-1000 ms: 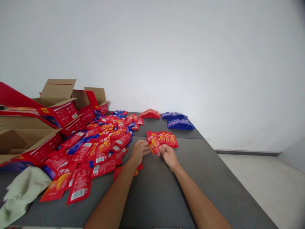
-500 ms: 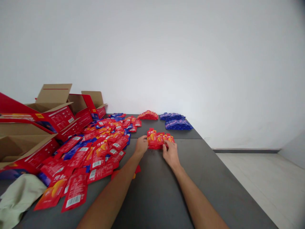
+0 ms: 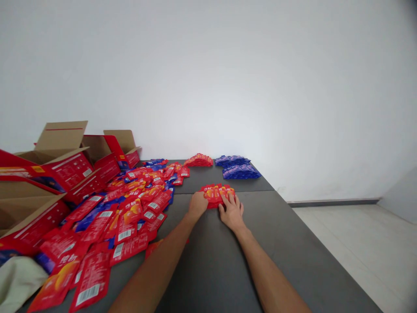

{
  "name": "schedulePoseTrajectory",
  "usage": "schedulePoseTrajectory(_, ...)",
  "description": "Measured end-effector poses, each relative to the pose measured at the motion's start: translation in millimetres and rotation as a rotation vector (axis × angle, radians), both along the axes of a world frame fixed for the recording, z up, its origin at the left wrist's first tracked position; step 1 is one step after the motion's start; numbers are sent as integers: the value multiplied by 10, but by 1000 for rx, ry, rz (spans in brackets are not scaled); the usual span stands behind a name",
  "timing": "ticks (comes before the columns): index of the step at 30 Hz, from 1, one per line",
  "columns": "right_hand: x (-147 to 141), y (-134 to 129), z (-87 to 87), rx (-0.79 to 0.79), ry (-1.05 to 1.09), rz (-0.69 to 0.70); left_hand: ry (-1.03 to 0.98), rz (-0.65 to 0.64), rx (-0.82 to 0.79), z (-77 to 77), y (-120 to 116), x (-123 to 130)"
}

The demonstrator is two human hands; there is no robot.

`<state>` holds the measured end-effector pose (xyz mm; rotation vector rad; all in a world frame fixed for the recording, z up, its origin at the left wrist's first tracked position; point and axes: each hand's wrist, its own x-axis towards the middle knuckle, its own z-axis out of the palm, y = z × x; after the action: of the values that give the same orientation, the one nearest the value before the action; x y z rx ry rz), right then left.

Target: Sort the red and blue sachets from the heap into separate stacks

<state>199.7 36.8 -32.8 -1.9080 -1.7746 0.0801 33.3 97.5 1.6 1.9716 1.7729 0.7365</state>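
A short row of overlapping red pouches [image 3: 213, 196] with orange fruit prints lies on the dark grey table in front of me. At its left end is my left hand [image 3: 198, 205], closed with the fingertips tucked at the edge of the pouches. My right hand [image 3: 232, 213] rests palm down at the right end, its fingers stretched out and partly covering the pouches there. Left of my forearm spreads a loose heap of red pouches [image 3: 130, 213] mixed with blue ones. One red pouch [image 3: 152, 248] is partly hidden behind my left forearm.
Farther back sit a neat red pouch stack [image 3: 198, 160] and two blue pouch stacks [image 3: 241, 171]. Open red cardboard boxes [image 3: 70, 169] stand along the left, with a pale cloth [image 3: 20, 278] at lower left. The table's right edge drops to a light floor [image 3: 355, 234].
The left-end pouch, which stood higher than the others, now lies level in the row. My right fingers have spread flatter over the pouches. The view has shifted slightly.
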Motion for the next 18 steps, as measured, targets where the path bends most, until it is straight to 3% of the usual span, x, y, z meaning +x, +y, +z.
schedulePoseTrajectory(9,-7,2,3,17,2,-5,230,-68,29,93,-54,13)
schedulePoseTrajectory(18,-91,-106,161,69,-21,-8,178,-92,29,113,-197,-222)
